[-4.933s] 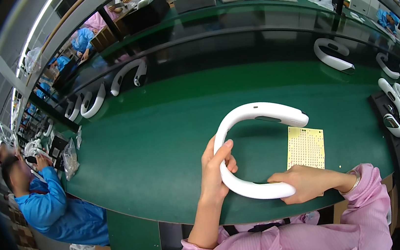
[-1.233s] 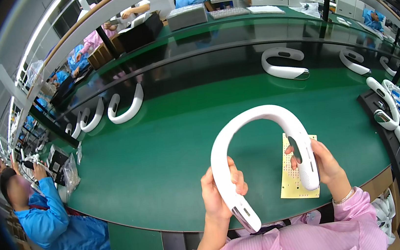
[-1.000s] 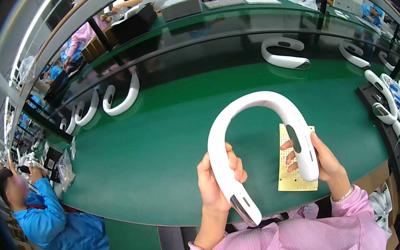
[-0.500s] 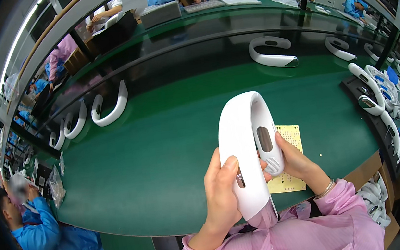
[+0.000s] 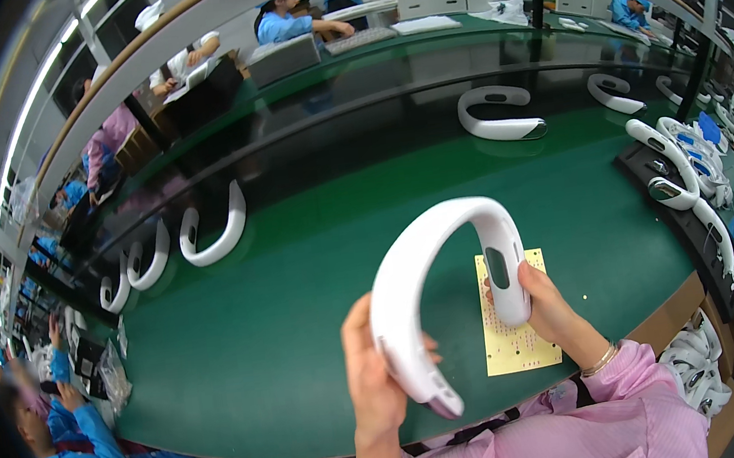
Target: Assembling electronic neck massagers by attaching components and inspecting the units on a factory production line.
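A white C-shaped neckband device is held up above the table between my two hands. My left hand is wrapped around its longer, nearer arm, with fingertips showing inside the curve. With thumb and fingers, my right hand grips the other arm, which has a dark oval window on its inner face. Beneath my right hand lies a yellow sheet dotted with small marks, flat on the green tabletop.
Similar neckbands stand at the left, and another neckband sits at the back. At right, a black tray carries several white pieces. A carton of white parts is below. A co-worker's blue sleeve is at lower left.
The neckband has been turned, so its open curve now faces me more broadly. My left hand has moved left and its grip has shifted round the arm. The right hand keeps its hold.
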Demonstrator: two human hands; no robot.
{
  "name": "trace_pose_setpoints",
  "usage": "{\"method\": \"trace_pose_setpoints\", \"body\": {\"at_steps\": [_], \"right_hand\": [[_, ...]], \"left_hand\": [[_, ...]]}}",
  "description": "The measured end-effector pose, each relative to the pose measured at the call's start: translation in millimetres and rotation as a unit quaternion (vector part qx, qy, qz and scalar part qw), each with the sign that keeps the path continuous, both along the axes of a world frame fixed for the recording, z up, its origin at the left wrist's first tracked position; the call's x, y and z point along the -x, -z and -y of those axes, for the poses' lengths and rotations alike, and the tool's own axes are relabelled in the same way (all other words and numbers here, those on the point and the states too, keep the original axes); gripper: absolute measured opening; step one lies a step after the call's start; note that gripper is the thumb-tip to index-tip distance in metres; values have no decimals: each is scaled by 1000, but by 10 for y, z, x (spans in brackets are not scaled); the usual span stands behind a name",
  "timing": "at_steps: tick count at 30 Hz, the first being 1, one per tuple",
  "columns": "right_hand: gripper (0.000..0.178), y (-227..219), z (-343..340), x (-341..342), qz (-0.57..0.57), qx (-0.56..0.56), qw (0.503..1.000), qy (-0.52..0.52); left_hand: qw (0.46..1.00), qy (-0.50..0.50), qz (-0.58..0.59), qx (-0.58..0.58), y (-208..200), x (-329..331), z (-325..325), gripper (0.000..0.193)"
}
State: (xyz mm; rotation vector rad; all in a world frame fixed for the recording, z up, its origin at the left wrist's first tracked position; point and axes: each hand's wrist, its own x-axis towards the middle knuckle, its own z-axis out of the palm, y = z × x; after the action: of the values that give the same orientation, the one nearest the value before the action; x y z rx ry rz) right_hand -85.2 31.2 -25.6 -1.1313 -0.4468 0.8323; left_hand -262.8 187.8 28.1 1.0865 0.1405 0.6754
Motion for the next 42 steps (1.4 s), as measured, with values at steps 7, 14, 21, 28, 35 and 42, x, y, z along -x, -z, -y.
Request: {"method": "trace_pose_setpoints", "body": {"at_steps": [7,14,21,28,35,42], "right_hand": [[57,-266,150,121,235,5,971,-45],[56,-949,140,373,49,-39,978,-201],[56,-1039,-63,563,89,-77,972,-203],[52,-1006,-336,445,642,-103,757,63],[39,-730,-246,-2,405,-79,903,114],[37,-831,-201,145,327,-71,937,101]], "left_hand": [[969,-205,-58,-125,362,-98,-321,58],[986,-103,-102,80,537,-263,-340,40],[984,-18,-103,146,668,-204,-410,37],[959,80,-226,153,538,-71,-395,53],[995,50,-80,-15,330,262,-416,68],[952,-34,-27,-304,307,393,-604,81]]}}
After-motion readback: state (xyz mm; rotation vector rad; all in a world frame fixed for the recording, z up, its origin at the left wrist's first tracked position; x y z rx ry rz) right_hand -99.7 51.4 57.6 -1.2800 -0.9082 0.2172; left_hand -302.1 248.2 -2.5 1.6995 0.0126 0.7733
